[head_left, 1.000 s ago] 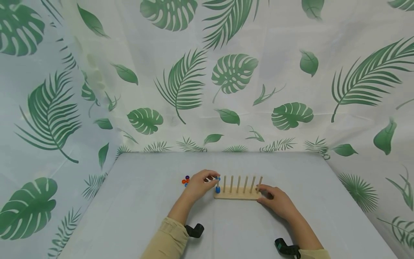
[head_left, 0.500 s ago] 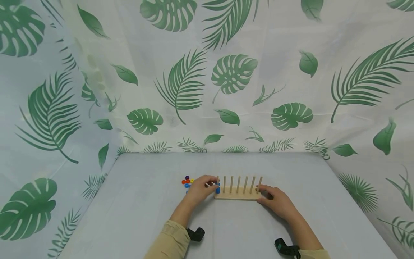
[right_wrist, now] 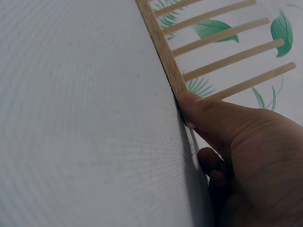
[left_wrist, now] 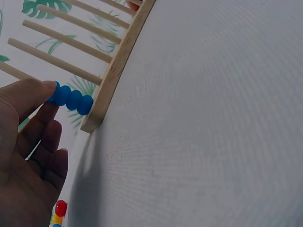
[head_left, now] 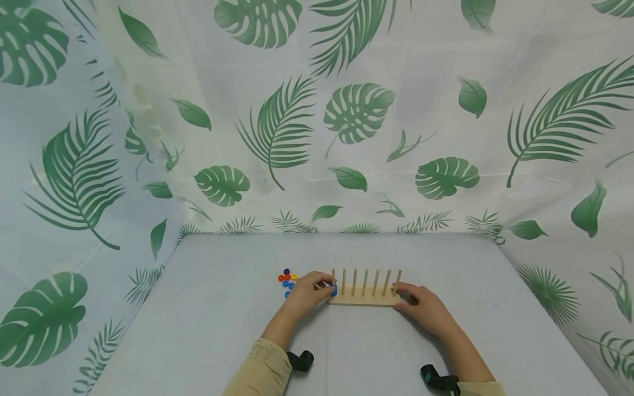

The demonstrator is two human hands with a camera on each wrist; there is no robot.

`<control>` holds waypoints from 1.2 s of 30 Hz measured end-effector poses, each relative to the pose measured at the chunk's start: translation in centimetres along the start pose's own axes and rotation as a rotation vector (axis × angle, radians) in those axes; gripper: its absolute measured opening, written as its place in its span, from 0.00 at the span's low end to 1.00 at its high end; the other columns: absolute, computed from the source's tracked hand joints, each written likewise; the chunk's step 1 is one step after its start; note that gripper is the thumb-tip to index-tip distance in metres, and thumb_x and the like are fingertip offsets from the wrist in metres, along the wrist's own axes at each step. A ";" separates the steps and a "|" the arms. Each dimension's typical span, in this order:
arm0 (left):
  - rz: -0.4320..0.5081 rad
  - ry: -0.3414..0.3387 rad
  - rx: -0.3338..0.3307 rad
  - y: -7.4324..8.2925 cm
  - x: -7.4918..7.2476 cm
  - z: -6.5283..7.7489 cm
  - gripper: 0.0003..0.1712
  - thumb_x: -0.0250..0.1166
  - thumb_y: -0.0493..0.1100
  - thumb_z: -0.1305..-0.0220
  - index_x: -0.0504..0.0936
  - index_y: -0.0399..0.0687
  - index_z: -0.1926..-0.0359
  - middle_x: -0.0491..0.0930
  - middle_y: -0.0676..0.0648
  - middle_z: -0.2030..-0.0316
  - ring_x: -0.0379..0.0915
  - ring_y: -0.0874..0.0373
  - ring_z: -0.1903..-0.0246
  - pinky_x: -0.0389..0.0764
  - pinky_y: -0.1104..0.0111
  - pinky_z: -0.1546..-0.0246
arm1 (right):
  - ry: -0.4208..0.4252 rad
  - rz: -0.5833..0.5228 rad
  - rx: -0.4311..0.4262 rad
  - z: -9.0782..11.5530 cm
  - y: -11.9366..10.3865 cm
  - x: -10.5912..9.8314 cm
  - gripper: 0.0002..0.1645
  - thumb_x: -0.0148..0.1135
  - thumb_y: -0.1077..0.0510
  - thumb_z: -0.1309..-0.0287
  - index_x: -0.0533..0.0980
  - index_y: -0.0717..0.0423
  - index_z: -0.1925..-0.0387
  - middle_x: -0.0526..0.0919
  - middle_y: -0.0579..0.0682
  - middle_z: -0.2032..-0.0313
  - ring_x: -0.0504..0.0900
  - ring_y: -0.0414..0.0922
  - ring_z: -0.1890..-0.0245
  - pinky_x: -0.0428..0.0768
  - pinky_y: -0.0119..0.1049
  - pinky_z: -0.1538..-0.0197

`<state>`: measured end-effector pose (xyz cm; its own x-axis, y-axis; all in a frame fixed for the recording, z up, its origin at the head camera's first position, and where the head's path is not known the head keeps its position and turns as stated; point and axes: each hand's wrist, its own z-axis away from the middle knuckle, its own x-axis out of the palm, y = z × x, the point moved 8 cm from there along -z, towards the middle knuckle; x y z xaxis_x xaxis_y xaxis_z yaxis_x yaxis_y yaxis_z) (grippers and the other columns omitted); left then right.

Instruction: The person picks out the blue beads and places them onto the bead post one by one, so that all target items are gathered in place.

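Observation:
A wooden peg board [head_left: 364, 300] with a row of upright pegs stands on the table. Several blue beads [left_wrist: 73, 100] are stacked on its leftmost peg, reaching down to the base. My left hand [head_left: 307, 292] pinches the topmost blue bead [left_wrist: 57, 91] between thumb and fingertips, with that peg running through it; the other fingers curl below. At the opposite end, my right hand [head_left: 427, 309] grips the board's right edge, the thumb on the front side of the base [right_wrist: 163, 52]. The remaining pegs [head_left: 366, 279] carry no beads.
Left of the board, partly behind my left hand, lie loose beads: a purple bead [head_left: 287, 271], red beads [head_left: 281, 278], a yellow bead [head_left: 294, 276] and blue beads [head_left: 285, 284]. The white table [head_left: 366, 352] meets a leaf-print cloth [head_left: 356, 198] at the back.
My left hand has moved down along the leftmost peg, taking a blue bead from near the peg's top to the stack below. The right hand keeps its place on the board.

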<state>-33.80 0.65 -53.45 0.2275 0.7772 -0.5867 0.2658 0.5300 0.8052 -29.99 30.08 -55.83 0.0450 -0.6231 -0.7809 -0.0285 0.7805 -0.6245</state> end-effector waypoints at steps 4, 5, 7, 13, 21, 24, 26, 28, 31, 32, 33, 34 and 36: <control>-0.002 -0.002 0.002 -0.1 -0.1 0.1 0.13 0.68 0.50 0.35 0.84 0.57 0.51 0.82 0.54 0.53 0.76 0.61 0.56 0.80 0.67 0.57 | -0.001 0.001 -0.006 0.0 0.0 0.0 0.33 0.70 0.39 0.46 0.77 0.45 0.40 0.81 0.57 0.46 0.78 0.54 0.47 0.76 0.58 0.45; -0.007 -0.003 0.002 -0.1 -0.1 0.1 0.13 0.67 0.51 0.35 0.84 0.58 0.51 0.82 0.55 0.53 0.76 0.61 0.55 0.80 0.67 0.56 | -0.004 0.000 -0.006 0.0 0.0 0.1 0.34 0.70 0.39 0.46 0.77 0.45 0.39 0.81 0.57 0.45 0.78 0.55 0.46 0.76 0.58 0.44; -0.012 -0.011 -0.003 -0.1 -0.2 0.1 0.14 0.67 0.51 0.35 0.83 0.59 0.49 0.81 0.56 0.50 0.76 0.60 0.53 0.80 0.66 0.55 | -0.008 -0.003 -0.005 0.0 0.0 0.1 0.34 0.70 0.38 0.46 0.76 0.45 0.39 0.80 0.58 0.43 0.77 0.58 0.43 0.75 0.59 0.43; -0.031 -0.013 0.009 0.2 -1.2 0.5 0.16 0.65 0.50 0.33 0.82 0.60 0.45 0.81 0.55 0.47 0.76 0.58 0.49 0.79 0.61 0.49 | -0.013 -0.003 -0.004 0.0 0.0 0.2 0.34 0.69 0.38 0.46 0.76 0.45 0.39 0.79 0.59 0.42 0.76 0.59 0.41 0.73 0.61 0.41; -0.097 0.051 0.044 0.0 -3.9 1.3 0.13 0.64 0.49 0.32 0.83 0.60 0.48 0.82 0.54 0.50 0.77 0.59 0.53 0.79 0.63 0.51 | -0.013 -0.001 -0.014 0.0 0.0 0.2 0.34 0.69 0.38 0.45 0.76 0.45 0.39 0.78 0.59 0.40 0.75 0.60 0.40 0.72 0.62 0.40; -0.097 0.067 0.042 -0.5 -4.9 1.6 0.13 0.64 0.49 0.32 0.84 0.59 0.48 0.82 0.52 0.52 0.76 0.60 0.55 0.79 0.63 0.52 | -0.010 0.008 -0.021 0.0 0.0 0.2 0.34 0.69 0.38 0.45 0.76 0.46 0.39 0.78 0.60 0.40 0.74 0.61 0.39 0.72 0.62 0.40; -0.090 0.076 0.032 -1.0 -5.5 1.8 0.13 0.63 0.49 0.31 0.83 0.59 0.48 0.82 0.53 0.53 0.76 0.60 0.55 0.79 0.63 0.52 | -0.009 0.012 -0.027 0.0 0.0 0.1 0.34 0.68 0.39 0.44 0.76 0.46 0.38 0.77 0.61 0.39 0.74 0.62 0.39 0.72 0.62 0.40; -0.073 0.082 0.018 -1.5 -6.0 2.0 0.13 0.64 0.48 0.32 0.83 0.59 0.48 0.82 0.53 0.53 0.76 0.60 0.55 0.79 0.63 0.51 | -0.010 0.013 -0.029 0.0 0.0 0.1 0.34 0.68 0.39 0.44 0.76 0.47 0.38 0.77 0.61 0.39 0.74 0.63 0.38 0.72 0.63 0.40; -0.057 0.091 -0.011 -2.5 -6.5 2.3 0.13 0.64 0.49 0.32 0.84 0.58 0.48 0.82 0.55 0.52 0.77 0.60 0.56 0.79 0.64 0.52 | -0.015 0.011 -0.021 -0.1 0.1 0.1 0.35 0.68 0.38 0.44 0.75 0.47 0.38 0.77 0.61 0.39 0.73 0.63 0.38 0.71 0.63 0.39; -0.050 0.093 -0.021 -2.7 -6.7 2.5 0.13 0.64 0.49 0.32 0.84 0.57 0.48 0.82 0.55 0.52 0.76 0.60 0.56 0.79 0.64 0.53 | -0.016 0.009 -0.017 -0.1 0.2 0.2 0.35 0.68 0.38 0.44 0.75 0.47 0.38 0.77 0.61 0.39 0.73 0.63 0.38 0.71 0.63 0.39; -0.043 0.095 -0.029 -3.0 -6.8 2.6 0.13 0.64 0.49 0.32 0.84 0.56 0.48 0.82 0.54 0.52 0.76 0.59 0.57 0.79 0.64 0.54 | -0.017 0.009 -0.013 -0.1 0.2 0.2 0.35 0.68 0.38 0.44 0.75 0.47 0.38 0.77 0.61 0.39 0.73 0.62 0.38 0.71 0.63 0.39; -0.039 0.095 -0.035 -3.2 -6.9 2.7 0.13 0.64 0.48 0.32 0.84 0.56 0.48 0.82 0.54 0.52 0.76 0.59 0.57 0.79 0.64 0.54 | -0.017 0.011 -0.010 -0.1 0.2 0.2 0.35 0.68 0.38 0.44 0.75 0.47 0.38 0.77 0.61 0.39 0.74 0.62 0.39 0.72 0.63 0.39; -0.039 0.099 -0.039 -3.7 -7.1 3.0 0.13 0.64 0.47 0.32 0.84 0.54 0.48 0.82 0.54 0.51 0.76 0.59 0.56 0.79 0.63 0.53 | -0.016 0.011 -0.008 -0.1 0.2 0.2 0.35 0.68 0.38 0.44 0.75 0.46 0.38 0.77 0.61 0.39 0.74 0.62 0.39 0.72 0.63 0.40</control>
<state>-33.54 -7.87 -52.47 0.1233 0.7844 -0.6079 0.2355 0.5719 0.7858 -30.05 30.15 -56.09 0.0608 -0.6137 -0.7872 -0.0366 0.7868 -0.6162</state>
